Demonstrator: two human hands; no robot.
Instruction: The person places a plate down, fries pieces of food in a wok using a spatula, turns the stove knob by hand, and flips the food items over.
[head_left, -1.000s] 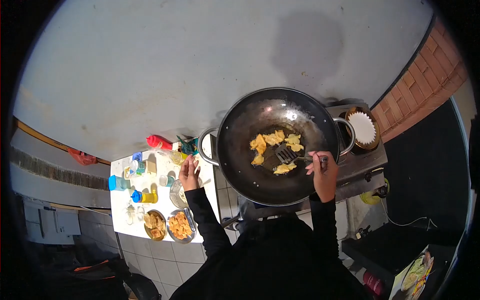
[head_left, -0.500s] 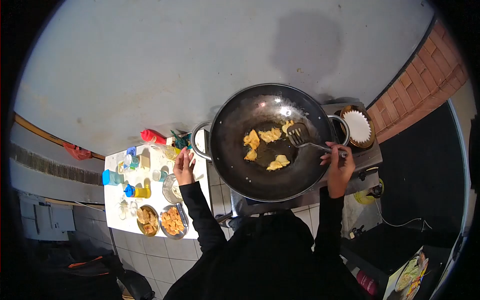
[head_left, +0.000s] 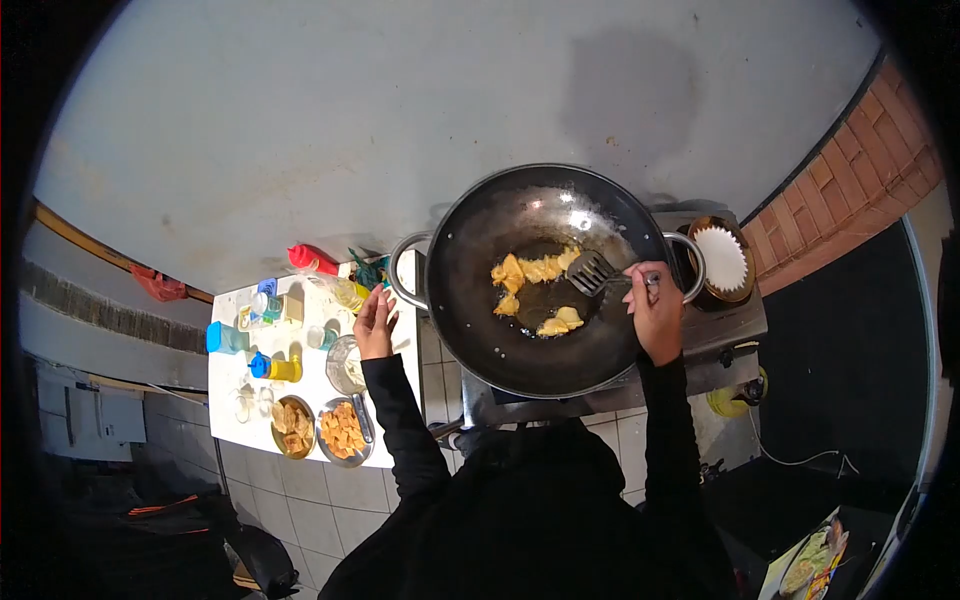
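Observation:
A large dark wok (head_left: 480,345) with two loop handles holds oil and several golden pieces of food (head_left: 541,268). My right hand (head_left: 654,300) is closed around the handle of a slotted spatula (head_left: 590,273), whose blade touches the pieces at the upper right of the cluster. Another piece of food (head_left: 561,320) lies lower in the wok, apart from the others. My left hand (head_left: 375,322) is raised left of the wok, below its left handle, over the edge of the white table (head_left: 405,350). Its fingers are loosely apart and nothing shows in them.
On the table stand a red bottle (head_left: 312,260), a yellow bottle with a blue cap (head_left: 275,367), a glass bowl (head_left: 346,364), a plate of orange pieces (head_left: 343,432) and a bowl of browned food (head_left: 293,428). A paper-lined basket (head_left: 721,258) sits right of the wok.
The spatula moved up and right, then slightly back left and down, pushing the upper-right piece in against the others. My left hand stays beside the wok. The whole view has shifted slightly.

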